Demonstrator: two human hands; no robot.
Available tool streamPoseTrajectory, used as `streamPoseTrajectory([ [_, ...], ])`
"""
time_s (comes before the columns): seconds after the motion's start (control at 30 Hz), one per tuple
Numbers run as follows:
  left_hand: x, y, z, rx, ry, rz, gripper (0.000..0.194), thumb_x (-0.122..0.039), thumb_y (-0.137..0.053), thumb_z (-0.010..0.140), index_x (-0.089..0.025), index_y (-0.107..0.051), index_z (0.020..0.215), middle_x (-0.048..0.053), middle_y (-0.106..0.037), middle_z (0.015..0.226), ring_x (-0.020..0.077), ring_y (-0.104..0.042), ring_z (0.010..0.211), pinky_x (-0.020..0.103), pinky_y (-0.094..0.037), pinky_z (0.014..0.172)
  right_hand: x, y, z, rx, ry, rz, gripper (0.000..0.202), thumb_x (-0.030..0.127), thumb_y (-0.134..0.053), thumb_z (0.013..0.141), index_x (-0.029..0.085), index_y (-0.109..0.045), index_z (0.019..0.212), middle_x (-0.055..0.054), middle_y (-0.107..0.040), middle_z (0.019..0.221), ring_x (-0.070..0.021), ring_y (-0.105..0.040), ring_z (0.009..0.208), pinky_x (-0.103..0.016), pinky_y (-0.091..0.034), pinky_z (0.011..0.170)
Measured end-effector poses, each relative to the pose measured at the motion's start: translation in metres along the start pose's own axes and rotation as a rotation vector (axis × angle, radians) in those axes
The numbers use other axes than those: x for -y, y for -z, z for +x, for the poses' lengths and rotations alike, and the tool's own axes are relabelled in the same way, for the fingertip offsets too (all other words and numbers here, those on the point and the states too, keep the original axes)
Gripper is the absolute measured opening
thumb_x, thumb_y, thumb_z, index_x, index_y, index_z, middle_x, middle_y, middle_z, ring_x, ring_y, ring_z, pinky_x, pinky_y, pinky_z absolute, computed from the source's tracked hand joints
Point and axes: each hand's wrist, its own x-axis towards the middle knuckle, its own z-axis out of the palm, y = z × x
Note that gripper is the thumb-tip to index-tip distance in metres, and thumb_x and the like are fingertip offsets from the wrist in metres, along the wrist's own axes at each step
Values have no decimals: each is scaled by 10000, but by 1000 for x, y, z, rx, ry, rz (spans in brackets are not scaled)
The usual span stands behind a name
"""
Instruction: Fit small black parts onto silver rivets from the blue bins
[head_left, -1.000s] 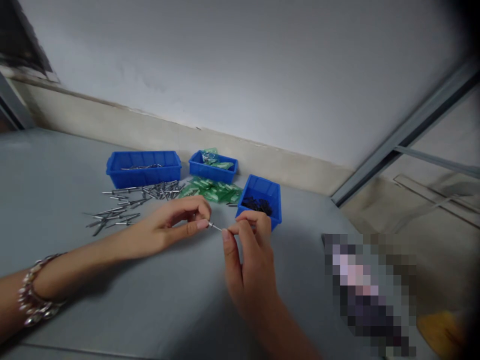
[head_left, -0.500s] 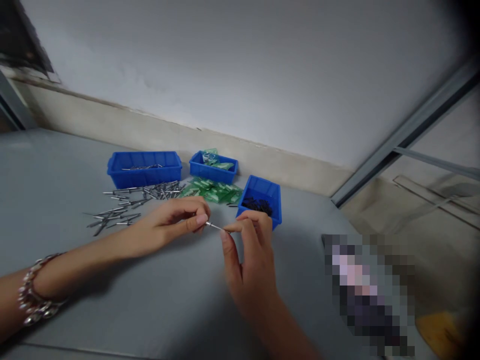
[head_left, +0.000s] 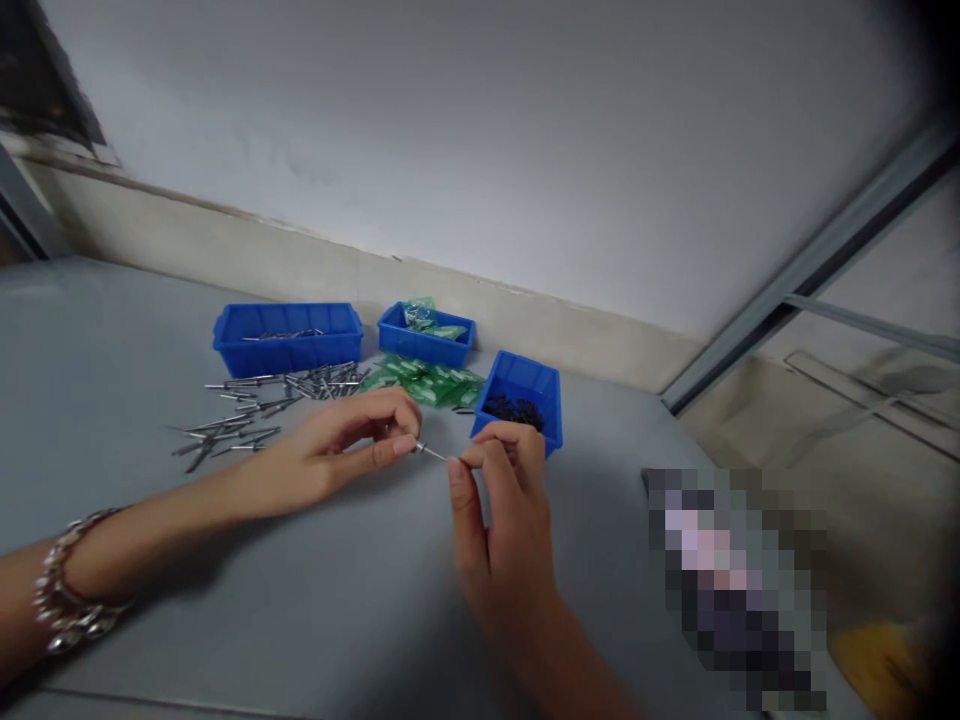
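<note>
A slim metal pin (head_left: 433, 453) with a small collar and a thin end spans the gap between my hands, tilted slightly down to the right. My left hand (head_left: 360, 440) pinches its thicker end between thumb and forefinger. At the thin end, the thumb and forefinger of my right hand (head_left: 501, 510) close on the tip, which the fingers partly hide. Behind my left hand lies a loose pile of similar metal pins (head_left: 319, 382). Green plastic packets (head_left: 427, 380) lie just beyond both hands. A blue bin with small black pieces (head_left: 517, 378) stands behind my right hand.
Against the wall stand a long blue bin (head_left: 292, 350) with metal pins and a smaller blue bin (head_left: 435, 348) with green packets. All rest on a grey table (head_left: 337, 610). A metal frame post (head_left: 750, 315) rises at right, near a pixelated patch (head_left: 727, 580).
My right thumb and forefinger have shifted very slightly right along the thin end of the pin. My left hand keeps its pinch, almost unmoved.
</note>
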Motion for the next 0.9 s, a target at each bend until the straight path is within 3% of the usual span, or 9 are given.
streamPoseTrajectory([
  [0.33,-2,2,0,32,9,85,324,-310,-300,928,-137,-480,722,26,-468,802,125,-439,764,251,-344,708,0,1,1,-13,40,-10,115,81,-381,838,170,-446,803,-58,-421,889,-181,-428,851,-365,-388,742],
  [0.67,-2,3,0,7,3,11,276,-289,-330,920,-145,-487,745,30,-474,802,122,-427,732,243,-357,671,-2,-1,1,-28,48,-31,108,97,-393,840,170,-470,820,-64,-431,886,-189,-438,856,-359,-389,738],
  [0.9,-2,2,-1,-10,-15,-37,208,-270,-376,906,-146,-473,770,36,-473,862,128,-446,813,246,-364,719,-2,0,1,-5,-19,-64,103,220,-416,877,169,-494,835,-71,-426,896,-197,-433,853,-369,-388,738],
])
